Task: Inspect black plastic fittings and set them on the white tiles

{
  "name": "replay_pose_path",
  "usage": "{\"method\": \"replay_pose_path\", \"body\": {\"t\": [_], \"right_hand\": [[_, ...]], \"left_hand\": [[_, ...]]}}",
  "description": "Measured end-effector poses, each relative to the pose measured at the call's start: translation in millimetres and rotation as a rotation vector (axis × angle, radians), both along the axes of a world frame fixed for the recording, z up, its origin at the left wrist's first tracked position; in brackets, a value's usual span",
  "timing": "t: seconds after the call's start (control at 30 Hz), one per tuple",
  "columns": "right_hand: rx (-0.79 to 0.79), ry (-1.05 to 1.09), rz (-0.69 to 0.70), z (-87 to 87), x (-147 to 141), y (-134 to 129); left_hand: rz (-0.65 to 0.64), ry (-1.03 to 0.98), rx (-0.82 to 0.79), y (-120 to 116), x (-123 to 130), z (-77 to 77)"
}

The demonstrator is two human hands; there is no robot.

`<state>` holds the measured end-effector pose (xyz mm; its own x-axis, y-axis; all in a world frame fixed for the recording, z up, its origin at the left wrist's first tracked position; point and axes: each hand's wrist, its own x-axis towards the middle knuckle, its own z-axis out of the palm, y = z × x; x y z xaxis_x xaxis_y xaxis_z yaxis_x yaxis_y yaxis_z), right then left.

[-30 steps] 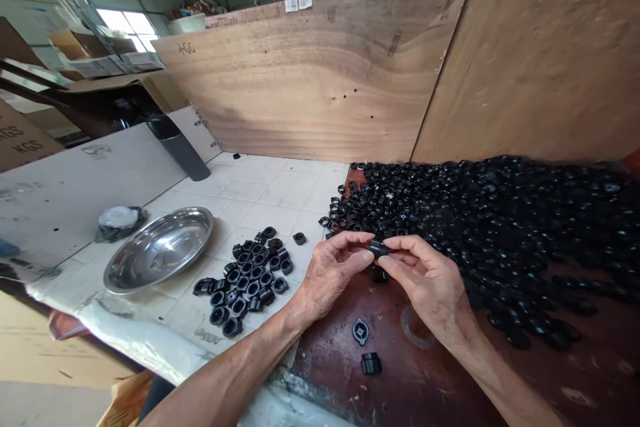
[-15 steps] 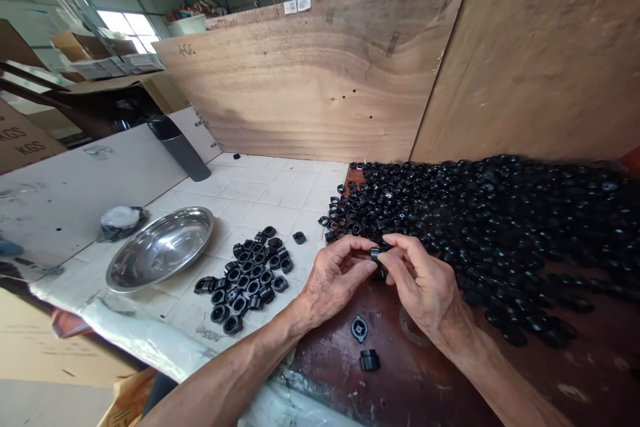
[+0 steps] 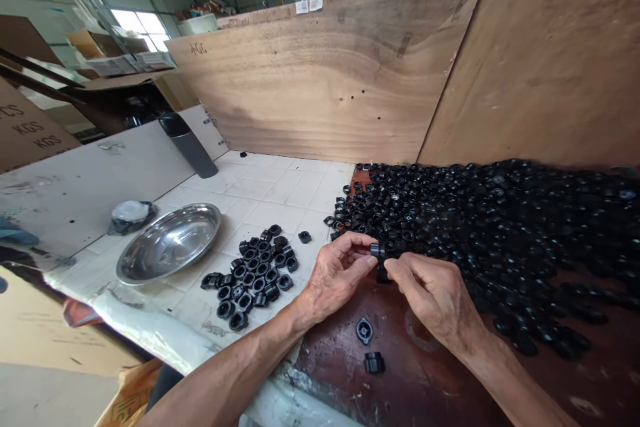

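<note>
A black part [image 3: 376,250] is clamped by the left hand [image 3: 334,275]; grip state of the right hand [image 3: 436,290] cannot be determined.

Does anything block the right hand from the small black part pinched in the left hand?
Nothing visible does. The right hand is right beside the small black part in the left hand; whether it touches it is unclear. The black pile lies beyond the hands and to their right.

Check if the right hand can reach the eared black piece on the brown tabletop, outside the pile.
Probably yes: the eared black piece lies uncovered near the right hand, with nothing visible between them.
</note>
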<state>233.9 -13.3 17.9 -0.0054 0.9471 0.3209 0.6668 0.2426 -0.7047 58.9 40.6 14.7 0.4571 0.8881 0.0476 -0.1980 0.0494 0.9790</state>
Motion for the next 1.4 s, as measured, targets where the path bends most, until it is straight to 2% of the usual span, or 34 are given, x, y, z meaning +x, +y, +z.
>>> {"method": "replay_pose_path", "body": {"t": [0.13, 0.27, 0.37, 0.57, 0.7, 0.77, 0.83, 0.9, 0.97, 1.03, 1.1, 1.17, 1.2, 1.27, 1.37, 1.4], "right_hand": [[-0.005, 0.082, -0.019, -0.6, 0, -1], [-0.01, 0.014, -0.003, -2.9, 1, 0], [0.012, 0.104, -0.016, -4.4, 1, 0], [-0.104, 0.154, -0.111, -6.1, 5, 2], [-0.021, 0.184, -0.007, -4.6, 3, 2], [-0.066, 0.186, -0.044, -4.2, 0, 1], [-0.183, 0.284, -0.117, -4.1, -3, 2], [-0.325, 0.469, -0.129, -3.8, -8, 3], [-0.446, 0.631, -0.116, -2.8, -12, 4], [-0.461, 0.633, -0.146, -1.2, -15, 4], [-0.346, 0.526, -0.177, 0.1, -16, 2], [-0.192, 0.414, -0.145, 0.4, -15, 0], [-0.144, 0.37, -0.124, 0.2, -14, -1], [-0.145, 0.306, -0.108, 0.0, -11, -1], [-0.317, 0.304, -0.131, 2.4, -8, 1], [-0.345, 0.308, -0.141, 3.5, -8, 2]], "left_hand": [[-0.001, 0.004, 0.022, 1, -1, 0.3], [-0.023, -0.025, 0.007, 1, 0, 1.3], [-0.037, -0.031, -0.003, -1, 0, 0.9], [-0.064, 0.032, 0.065, -4, 1, 1.9], [-0.062, 0.012, 0.033, -4, 1, 1.1], [-0.052, 0.048, 0.141, -2, 0, -2.0], [-0.019, 0.153, 0.396, 1, -2, -6.7], [-0.002, 0.252, 0.691, 5, -5, -11.5], [-0.028, 0.289, 0.867, 8, -6, -14.9], [-0.035, 0.276, 0.823, 9, -5, -15.7], [-0.029, 0.234, 0.598, 9, -3, -14.3], [-0.038, 0.167, 0.354, 7, -2, -12.2], [-0.047, 0.139, 0.281, 7, -1, -11.4], [-0.045, 0.136, 0.283, 6, -1, -10.7], [-0.013, 0.216, 0.435, 5, -2, -11.0], [-0.01, 0.221, 0.439, 5, -2, -11.0]]}}
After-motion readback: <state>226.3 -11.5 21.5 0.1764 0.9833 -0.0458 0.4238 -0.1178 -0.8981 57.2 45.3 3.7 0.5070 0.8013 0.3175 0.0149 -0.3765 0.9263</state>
